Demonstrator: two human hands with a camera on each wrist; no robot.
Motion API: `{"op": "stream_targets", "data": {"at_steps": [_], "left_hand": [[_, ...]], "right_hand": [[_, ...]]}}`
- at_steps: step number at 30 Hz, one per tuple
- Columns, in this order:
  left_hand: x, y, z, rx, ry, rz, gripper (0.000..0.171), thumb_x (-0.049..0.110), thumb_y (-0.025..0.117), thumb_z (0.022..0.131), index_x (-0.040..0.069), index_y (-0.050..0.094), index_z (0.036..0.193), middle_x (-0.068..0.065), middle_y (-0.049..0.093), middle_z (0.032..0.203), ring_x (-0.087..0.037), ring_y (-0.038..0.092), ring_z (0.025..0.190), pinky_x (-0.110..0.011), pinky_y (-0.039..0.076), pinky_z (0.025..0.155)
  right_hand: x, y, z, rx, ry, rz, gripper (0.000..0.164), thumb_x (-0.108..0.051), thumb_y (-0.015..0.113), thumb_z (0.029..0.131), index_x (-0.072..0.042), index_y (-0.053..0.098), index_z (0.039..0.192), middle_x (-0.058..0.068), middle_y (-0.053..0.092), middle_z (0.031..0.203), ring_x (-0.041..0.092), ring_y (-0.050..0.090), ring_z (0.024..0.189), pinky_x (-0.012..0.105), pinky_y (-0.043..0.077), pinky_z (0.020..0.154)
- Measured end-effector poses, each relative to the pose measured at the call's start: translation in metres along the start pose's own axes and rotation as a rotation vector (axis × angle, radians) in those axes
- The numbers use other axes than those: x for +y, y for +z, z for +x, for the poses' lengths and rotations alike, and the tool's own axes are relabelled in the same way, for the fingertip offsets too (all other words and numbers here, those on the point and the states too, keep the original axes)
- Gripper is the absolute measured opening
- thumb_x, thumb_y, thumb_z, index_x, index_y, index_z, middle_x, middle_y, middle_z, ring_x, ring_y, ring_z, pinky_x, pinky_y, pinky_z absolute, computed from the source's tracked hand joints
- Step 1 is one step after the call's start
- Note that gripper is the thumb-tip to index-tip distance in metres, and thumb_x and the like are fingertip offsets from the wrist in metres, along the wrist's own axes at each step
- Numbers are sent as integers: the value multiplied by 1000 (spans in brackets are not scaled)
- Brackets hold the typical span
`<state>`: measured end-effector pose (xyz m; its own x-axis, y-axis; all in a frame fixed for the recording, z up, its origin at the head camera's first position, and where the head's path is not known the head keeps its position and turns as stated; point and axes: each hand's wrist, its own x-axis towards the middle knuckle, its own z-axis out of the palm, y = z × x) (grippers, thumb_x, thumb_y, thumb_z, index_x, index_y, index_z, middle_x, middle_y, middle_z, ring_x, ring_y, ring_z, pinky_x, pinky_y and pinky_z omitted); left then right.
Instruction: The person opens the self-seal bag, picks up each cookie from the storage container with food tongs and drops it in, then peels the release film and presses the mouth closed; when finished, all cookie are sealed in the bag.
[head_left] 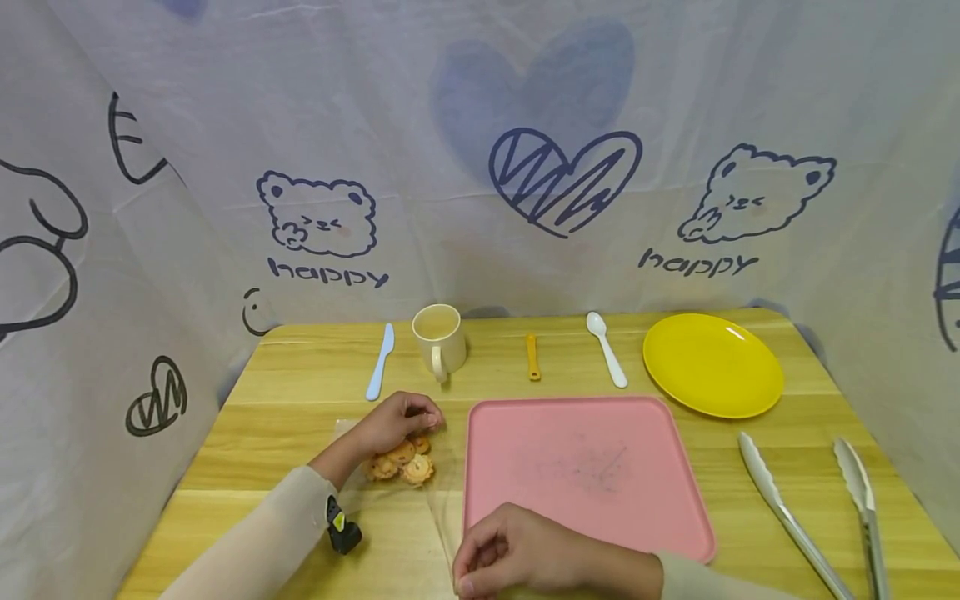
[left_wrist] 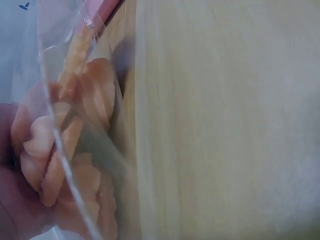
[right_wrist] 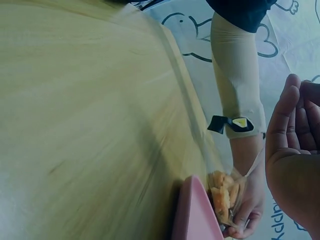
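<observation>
A clear plastic bag [head_left: 431, 500] holds several golden ruffled-edge cookies [head_left: 417, 469] on the left part of the table. My left hand [head_left: 393, 423] grips the bag's far side, its fingers curled just above the cookies. Near the front edge my right hand [head_left: 521, 546] pinches the bag's open edge between thumb and fingers, stretching the film toward me. Close up in the left wrist view, the cookies [left_wrist: 95, 95] are stacked behind the film beside my palm. From the right wrist, the bagged cookies [right_wrist: 222, 192] appear by my left hand [right_wrist: 250, 200].
A pink tray [head_left: 585, 412] lies right of the bag, partly under my right forearm. Behind are a blue knife [head_left: 380, 362], cream mug [head_left: 441, 337], orange stick-like utensil [head_left: 533, 358], white spoon [head_left: 607, 350] and yellow plate [head_left: 712, 367]. Metal tongs [head_left: 795, 521] lie at the right.
</observation>
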<state>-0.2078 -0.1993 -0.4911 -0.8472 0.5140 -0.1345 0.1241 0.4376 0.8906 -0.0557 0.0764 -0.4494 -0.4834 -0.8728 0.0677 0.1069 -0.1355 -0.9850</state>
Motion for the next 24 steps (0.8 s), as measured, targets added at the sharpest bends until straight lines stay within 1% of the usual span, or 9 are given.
{"op": "stream_targets", "data": {"at_steps": [3,8,12,16,18,19,21,23,24], "left_hand": [[0,2,0,4,-3,13,20,5,56,106,-5,73,105,-11,69,91,-15,55,75,-24,51,65],[-1,6,1,17,12,81,19,6,57,106,1,75,102,-6,68,89,-13,55,73,-23,51,63],[0,9,0,34,25,121,19,6,57,106,4,75,101,-4,68,88,-14,56,73,-23,52,63],[0,10,0,41,30,123,19,6,56,106,4,75,101,-4,67,85,-14,55,70,-23,51,60],[0,9,-1,42,27,121,19,6,56,106,4,75,101,-4,67,85,-13,55,69,-22,51,59],[0,9,-1,42,24,119,19,5,56,106,4,75,101,-3,67,85,-13,55,68,-22,51,59],[0,9,-1,40,27,118,19,5,56,106,4,74,101,-4,67,85,-12,55,68,-22,51,59],[0,9,-1,40,22,117,19,6,56,106,4,74,101,-4,67,86,-12,55,69,-22,51,59],[0,9,-1,38,18,111,19,6,56,106,4,74,101,-4,67,85,-12,55,68,-22,52,58]], "right_hand": [[1,1,1,-7,-10,-40,19,-1,69,97,17,69,100,44,61,86,-4,61,72,9,49,62],[2,2,1,-26,18,-64,21,-2,68,98,17,69,104,44,64,92,-4,65,78,10,54,70],[-1,3,-1,-60,43,-13,24,-3,65,99,21,66,105,48,60,95,-3,65,79,13,57,75],[-5,4,-5,-64,47,-6,24,-4,66,99,19,67,105,46,61,95,-2,66,79,16,59,77],[-8,2,-8,-46,22,-21,23,-5,66,99,18,68,104,44,62,93,-2,66,79,15,58,75],[-9,1,-9,-35,-4,-24,22,-5,67,99,17,69,102,43,62,90,-1,65,77,15,58,73],[-10,-3,-13,-18,-40,-9,20,-3,66,99,16,68,100,42,60,86,0,64,75,15,57,68],[-12,-10,-17,0,-84,-26,18,-3,66,99,15,67,99,37,61,85,0,61,76,14,55,67],[-13,-14,-19,13,-94,-29,16,-2,67,99,14,67,98,31,63,84,0,59,74,13,53,65]]}}
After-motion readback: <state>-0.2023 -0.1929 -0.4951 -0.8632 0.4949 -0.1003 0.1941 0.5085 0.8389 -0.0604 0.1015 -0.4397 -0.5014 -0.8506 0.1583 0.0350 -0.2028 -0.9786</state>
